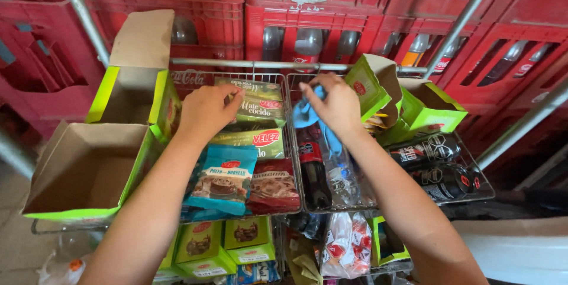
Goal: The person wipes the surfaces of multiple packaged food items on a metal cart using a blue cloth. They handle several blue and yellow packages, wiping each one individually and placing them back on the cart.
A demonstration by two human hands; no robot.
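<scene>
Head view is showing the left hand point(207, 110) pinching the top edge of a green rectangular cardboard packet point(258, 102) standing in the left wire basket point(294, 160). The right hand point(337, 104) is closing its fingers on a soft blue plastic wrapper point(307, 113) above the dark bottles point(312, 169). Both items are appearing light; the packet is looking stiff enough to grip by its edges

The wire basket point(294, 143) is thin bare metal with a dull shine. The cardboard boxes point(89, 169) are matt brown inside, glossy green outside. The snack packets point(223, 179) are shiny plastic film. The bottles point(312, 166) are glossy plastic, the crates point(207, 1) hard red plastic.
</scene>
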